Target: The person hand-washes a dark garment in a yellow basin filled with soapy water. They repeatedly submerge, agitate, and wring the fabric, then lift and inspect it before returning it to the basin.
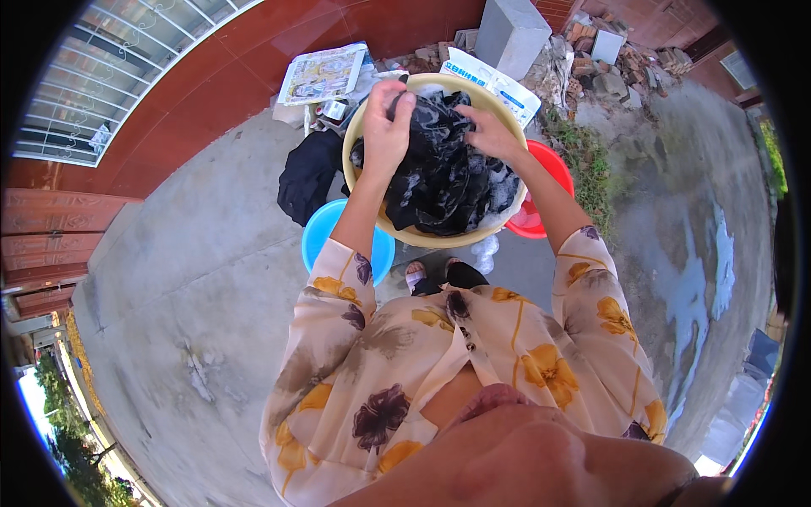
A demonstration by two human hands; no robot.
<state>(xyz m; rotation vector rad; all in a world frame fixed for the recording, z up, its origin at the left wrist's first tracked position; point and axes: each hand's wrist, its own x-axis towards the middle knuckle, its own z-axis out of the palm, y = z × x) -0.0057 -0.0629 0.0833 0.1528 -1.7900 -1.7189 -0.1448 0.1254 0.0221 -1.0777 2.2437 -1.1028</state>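
Note:
A wide cream basin [420, 239] is in front of me, filled with dark wet cloth [439, 182] flecked with white suds. At the basin's far left rim, my left hand [389, 125] is closed on a piece of this cloth, thumb upward. Toward the far right, my right hand [492, 133] pinches the cloth between thumb and fingers; part of its grip is hidden. Foam [500, 190] gathers along the right inside wall.
A blue basin [380, 251] sits below on the left, a red basin [553, 169] on the right. Black fabric [308, 177] lies beside the cream basin. Behind are a white carton [517, 95], a grey block [512, 38] and brick rubble [608, 80]. Wet patches [694, 287] mark the concrete.

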